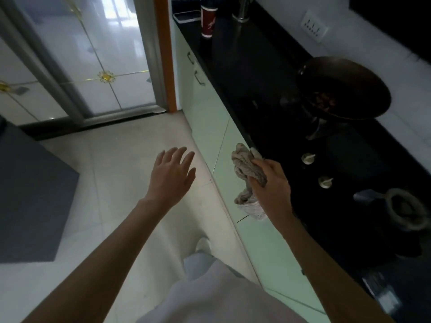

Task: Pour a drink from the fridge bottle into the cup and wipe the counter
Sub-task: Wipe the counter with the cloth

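**A:** A person at a kitchen counter [245,73], right hand [271,183] clenched round a bunched grey cloth [247,170] just at the counter's front edge. Which step is this?

**B:** The wiping, by the look of it. The cloth hangs partly over the pale green cabinet front [210,117], its top touching the black edge, not yet spread on the surface.

**A:** And the left hand [173,176]?

**B:** Fingers apart and relaxed, holding nothing, out over the floor [116,159] well clear of the counter.

**A:** Where is the drink?

**B:** A red cup [209,19] stands far along the counter, near the tap [242,8] (whether it is filled cannot be told from here). No bottle or fridge can be made out.

**A:** What does the next move call for?

**B:** Probably lifting the cloth onto the black top and pressing it flat before sweeping. Two knobs [307,158] and a wok [342,87] with food sit close by, so the stroke would want to steer round them.
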Motion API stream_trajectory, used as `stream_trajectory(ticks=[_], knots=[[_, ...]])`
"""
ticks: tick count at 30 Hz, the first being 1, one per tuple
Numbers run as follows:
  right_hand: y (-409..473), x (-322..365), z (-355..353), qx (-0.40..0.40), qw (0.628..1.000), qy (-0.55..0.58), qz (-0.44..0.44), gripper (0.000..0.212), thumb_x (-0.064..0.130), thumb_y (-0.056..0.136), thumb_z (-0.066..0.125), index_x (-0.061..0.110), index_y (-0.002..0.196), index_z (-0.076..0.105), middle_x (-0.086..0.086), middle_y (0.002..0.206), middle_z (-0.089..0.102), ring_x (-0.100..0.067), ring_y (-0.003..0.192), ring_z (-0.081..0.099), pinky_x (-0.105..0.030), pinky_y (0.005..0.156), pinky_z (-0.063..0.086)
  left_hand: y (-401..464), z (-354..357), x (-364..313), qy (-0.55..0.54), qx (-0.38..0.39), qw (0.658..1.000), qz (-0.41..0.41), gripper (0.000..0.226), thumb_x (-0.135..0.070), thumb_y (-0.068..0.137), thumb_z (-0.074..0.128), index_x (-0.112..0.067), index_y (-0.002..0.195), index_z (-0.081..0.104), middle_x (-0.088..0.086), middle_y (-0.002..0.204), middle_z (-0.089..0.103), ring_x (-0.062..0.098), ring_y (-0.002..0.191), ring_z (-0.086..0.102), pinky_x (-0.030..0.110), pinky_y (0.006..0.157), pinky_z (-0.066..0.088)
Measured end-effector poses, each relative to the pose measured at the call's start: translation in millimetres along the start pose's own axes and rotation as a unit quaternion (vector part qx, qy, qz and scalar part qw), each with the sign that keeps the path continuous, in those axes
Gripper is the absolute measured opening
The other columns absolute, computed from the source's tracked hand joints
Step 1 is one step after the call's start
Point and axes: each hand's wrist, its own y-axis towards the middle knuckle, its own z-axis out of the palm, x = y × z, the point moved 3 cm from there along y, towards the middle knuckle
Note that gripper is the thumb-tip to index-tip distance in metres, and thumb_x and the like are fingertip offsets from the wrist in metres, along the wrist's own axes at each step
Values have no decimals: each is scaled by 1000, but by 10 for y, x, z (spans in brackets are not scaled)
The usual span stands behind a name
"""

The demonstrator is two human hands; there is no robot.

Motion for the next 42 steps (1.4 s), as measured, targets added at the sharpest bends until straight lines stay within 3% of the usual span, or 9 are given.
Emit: stream_trajectory(ticks=[6, 13, 18, 23, 29, 36, 42], knots=[[1117, 55, 92, 6, 1000, -5, -5, 43, 14, 82, 67, 20, 124, 61, -2, 124, 51, -18, 107, 54, -21, 88, 41, 839, 87, 242, -13, 1, 999, -34, 43, -28, 92, 58, -8, 130, 55, 19, 134, 55, 39, 123, 50, 53, 103, 38], [1998, 5, 334, -15, 1000, 4, -1, 42, 14, 83, 67, 19, 124, 61, -3, 125, 51, -21, 108, 55, -38, 91, 51, 1683, 252, 578, -19, 19, 999, -26, 44, -29, 91, 58, -9, 130, 55, 18, 133, 56, 38, 122, 51, 52, 103, 39], [2608, 47, 591, -39, 999, 1, 13, 41, 14, 83, 68, 18, 124, 61, -3, 125, 51, -20, 107, 56, -31, 90, 49, 2494, 334, 925, -11, 30, 999, 15, 45, -33, 93, 54, -12, 133, 51, 16, 137, 52, 36, 127, 47, 51, 107, 35], [3288, 97, 795, -84, 994, -32, 55, 43, 13, 82, 69, 18, 124, 61, -6, 126, 51, -25, 105, 58, -40, 85, 54, 3395, 325, 1244, -10, 42, 996, 84, 45, -31, 94, 54, -11, 135, 51, 15, 138, 51, 35, 128, 46, 49, 107, 35], [3991, 38, 921, -126, 983, -76, 114, 44, 16, 83, 70, 18, 126, 59, -8, 126, 51, -28, 103, 59, -40, 81, 55, 4254, 407, 1522, 4, 67, 987, 147, 44, -30, 94, 53, -9, 133, 52, 16, 137, 52, 36, 126, 47, 49, 105, 36], [4564, -296, 1204, -86, 975, -99, 182, 42, 18, 85, 67, 22, 126, 58, -6, 129, 49, -27, 106, 57, -32, 77, 50, 4776, 654, 1587, -7, 88, 983, 163, 44, -28, 93, 54, -7, 131, 54, 18, 133, 55, 37, 122, 50, 50, 102, 39], [4792, -572, 1462, -19, 969, -124, 211, 40, 22, 88, 65, 24, 127, 57, -7, 130, 49, -29, 107, 56, -31, 75, 47, 4848, 790, 1691, -20, 102, 988, 117, 44, -27, 92, 56, -7, 132, 53, 18, 134, 54, 37, 123, 49, 50, 103, 39]])
